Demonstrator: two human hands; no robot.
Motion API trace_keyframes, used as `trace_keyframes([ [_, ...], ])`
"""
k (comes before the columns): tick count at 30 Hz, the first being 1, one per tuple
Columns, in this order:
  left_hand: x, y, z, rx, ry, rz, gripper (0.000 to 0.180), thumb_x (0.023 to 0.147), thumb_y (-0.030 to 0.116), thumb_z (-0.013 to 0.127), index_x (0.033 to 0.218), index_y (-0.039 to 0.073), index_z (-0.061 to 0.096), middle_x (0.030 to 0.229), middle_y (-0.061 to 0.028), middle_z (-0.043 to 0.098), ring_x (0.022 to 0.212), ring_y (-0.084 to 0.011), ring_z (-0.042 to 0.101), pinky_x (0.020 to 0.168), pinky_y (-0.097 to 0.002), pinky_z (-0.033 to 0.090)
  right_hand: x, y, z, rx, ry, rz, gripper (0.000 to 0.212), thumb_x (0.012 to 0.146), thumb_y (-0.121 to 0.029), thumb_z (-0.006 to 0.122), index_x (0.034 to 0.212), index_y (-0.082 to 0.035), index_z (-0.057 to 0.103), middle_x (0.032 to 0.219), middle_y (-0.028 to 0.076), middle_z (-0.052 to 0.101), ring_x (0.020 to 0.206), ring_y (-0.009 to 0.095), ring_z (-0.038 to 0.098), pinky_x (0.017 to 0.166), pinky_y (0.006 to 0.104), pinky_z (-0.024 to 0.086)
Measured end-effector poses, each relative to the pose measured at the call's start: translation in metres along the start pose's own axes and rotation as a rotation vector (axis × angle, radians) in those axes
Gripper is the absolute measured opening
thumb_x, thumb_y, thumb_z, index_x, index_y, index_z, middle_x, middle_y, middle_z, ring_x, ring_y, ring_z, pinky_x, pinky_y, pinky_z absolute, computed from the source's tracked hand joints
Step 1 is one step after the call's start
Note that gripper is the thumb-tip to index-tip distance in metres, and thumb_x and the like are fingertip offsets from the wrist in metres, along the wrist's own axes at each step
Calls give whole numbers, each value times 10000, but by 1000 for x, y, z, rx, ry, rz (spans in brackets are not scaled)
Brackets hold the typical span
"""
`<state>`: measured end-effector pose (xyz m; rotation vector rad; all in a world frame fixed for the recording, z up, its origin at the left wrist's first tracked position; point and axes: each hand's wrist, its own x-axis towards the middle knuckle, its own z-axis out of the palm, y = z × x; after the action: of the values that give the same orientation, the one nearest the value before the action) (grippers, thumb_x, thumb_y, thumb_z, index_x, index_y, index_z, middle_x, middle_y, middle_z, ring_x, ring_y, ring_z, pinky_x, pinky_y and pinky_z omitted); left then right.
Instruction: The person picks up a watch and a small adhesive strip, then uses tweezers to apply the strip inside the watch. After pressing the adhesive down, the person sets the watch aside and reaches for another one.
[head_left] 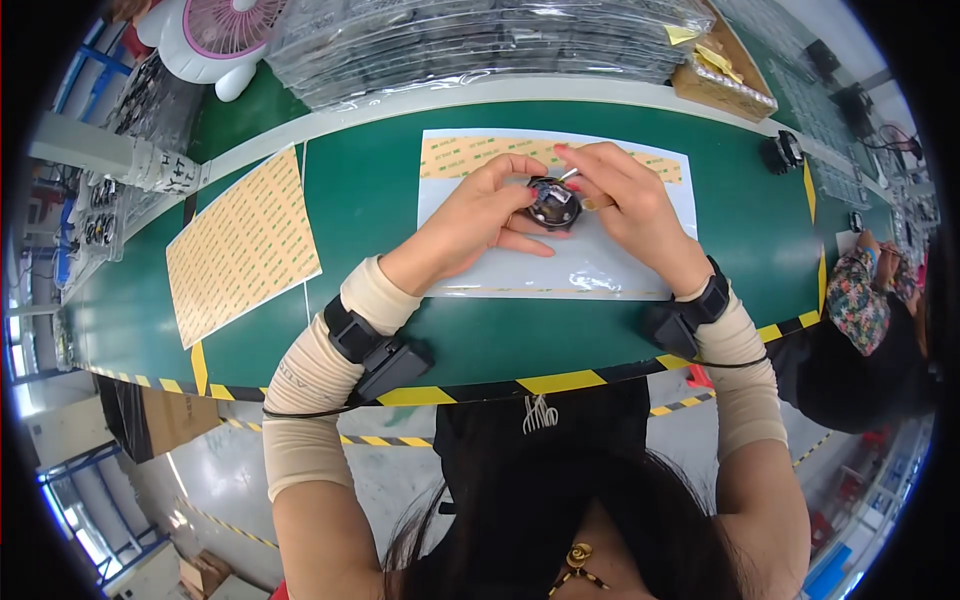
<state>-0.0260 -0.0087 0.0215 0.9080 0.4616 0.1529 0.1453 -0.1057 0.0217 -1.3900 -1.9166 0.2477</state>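
Note:
My left hand [468, 222] grips a small round black part [556, 205] with shiny, pale details on its face, held above the work sheet. Thumb and fingers close around its left side. My right hand [642, 208] pinches a thin, light-coloured tool [570, 174] at the part's upper right edge; its exact kind is too small to make out. Below both hands lies a white backing sheet [465, 282] with a strip of tan adhesive liner [450, 155] along its far edge.
Left on the green table [360, 340] lies another tan patterned sheet [245, 250]. Stacked clear plastic trays [480, 50] line the back, beside a cardboard box [725, 85] and a pink-and-white fan [225, 30]. Another black part [782, 152] sits far right. A co-worker's patterned sleeve [858, 300] shows at right.

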Motion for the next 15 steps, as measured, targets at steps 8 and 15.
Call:
trace_keyframes([
  [8,3,-1,1,-39,156,84,274,869,26,395,1133,-48,417,1015,-143,540,866,-227,607,758,-359,554,-7,-5,9,-315,203,-106,244,664,9,682,896,-2,607,808,93,609,616,209,603,501,280,485],
  [15,2,-7,1,-199,198,133,213,859,9,440,1062,-51,462,940,-128,559,831,-194,599,732,-347,566,-2,-16,12,-497,275,-309,225,648,-39,709,847,-6,608,828,86,624,587,178,598,450,256,450],
])
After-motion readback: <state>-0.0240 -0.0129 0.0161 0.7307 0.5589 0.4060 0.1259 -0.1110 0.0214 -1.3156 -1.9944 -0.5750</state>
